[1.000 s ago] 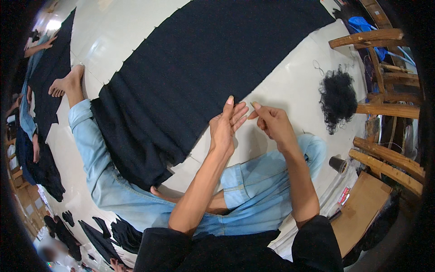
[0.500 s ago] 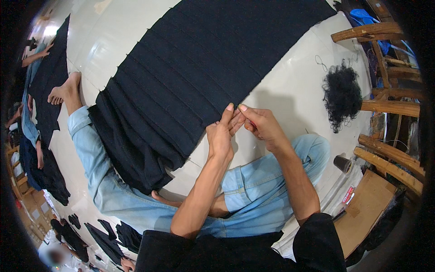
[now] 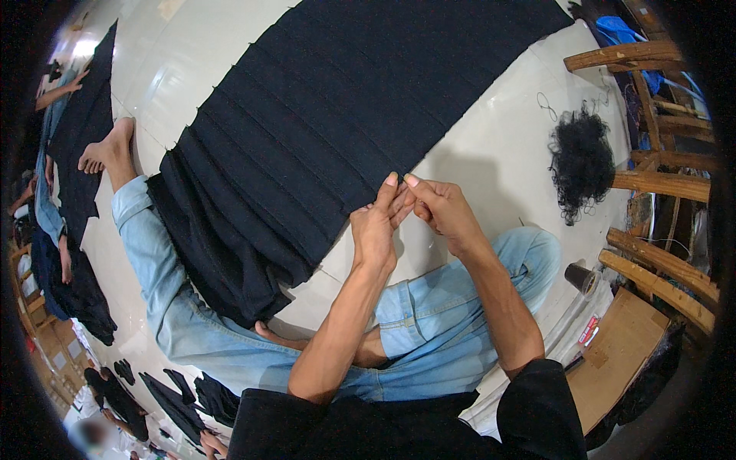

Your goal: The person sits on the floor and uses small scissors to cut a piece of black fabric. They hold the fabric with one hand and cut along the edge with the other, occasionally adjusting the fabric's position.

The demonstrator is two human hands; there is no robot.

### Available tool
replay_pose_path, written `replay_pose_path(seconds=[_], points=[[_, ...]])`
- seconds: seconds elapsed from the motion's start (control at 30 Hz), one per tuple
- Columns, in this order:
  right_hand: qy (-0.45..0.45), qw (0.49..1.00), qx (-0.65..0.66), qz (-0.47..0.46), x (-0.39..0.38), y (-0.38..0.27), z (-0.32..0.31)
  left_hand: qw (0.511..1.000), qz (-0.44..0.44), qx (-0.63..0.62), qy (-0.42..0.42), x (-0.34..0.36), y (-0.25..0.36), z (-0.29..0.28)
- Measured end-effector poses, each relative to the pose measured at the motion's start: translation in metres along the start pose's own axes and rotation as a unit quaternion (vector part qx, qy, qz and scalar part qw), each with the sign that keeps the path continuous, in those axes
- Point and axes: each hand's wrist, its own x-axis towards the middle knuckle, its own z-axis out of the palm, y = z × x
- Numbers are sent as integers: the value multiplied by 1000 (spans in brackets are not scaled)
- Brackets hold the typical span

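A long black fabric (image 3: 322, 115) with parallel ridged lines lies on the pale tiled floor, bunched beside my outstretched left leg. My left hand (image 3: 377, 218) is closed at its lower right edge, thumb and fingertips pinching the cloth. My right hand (image 3: 442, 211) meets it there, thumb and forefinger pressed together, its other fingers curled; whatever it holds is hidden by the fingers. My bent right leg (image 3: 468, 299) lies below both hands, in light blue jeans.
A tangle of black thread (image 3: 579, 161) lies at right beside wooden frames (image 3: 659, 184), blue plastic items (image 3: 617, 31), a dark cup (image 3: 579, 277) and cardboard (image 3: 613, 360). A co-worker's hand (image 3: 65, 90) and dark cloth are at left; another person (image 3: 107, 406) is at lower left.
My hands have come together at the fabric's edge; earlier they were slightly apart, with my left fingers more spread. In the last half second they have barely moved.
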Motion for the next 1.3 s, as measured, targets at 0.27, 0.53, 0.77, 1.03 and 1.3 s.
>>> replay_pose_path(seconds=[0.27, 0.53, 0.77, 1.03, 1.3], points=[[18, 1000, -12, -16, -3, 3, -6, 1000, -2, -3, -19, 0, 0, 4], [98, 992, -74, -39, -4, -22, -40, 997, 3, -12, -78, 21, 7, 38], [11, 998, -29, 58, 13, -30, -46, 999, 15, 7, -32, 19, 1, 39], [1, 999, 33, -2, 17, -21, -36, 1000, 23, -3, -17, 22, -4, 37], [10, 999, 41, -15, 19, -16, -34, 1000, 26, -5, -12, 21, -4, 38]])
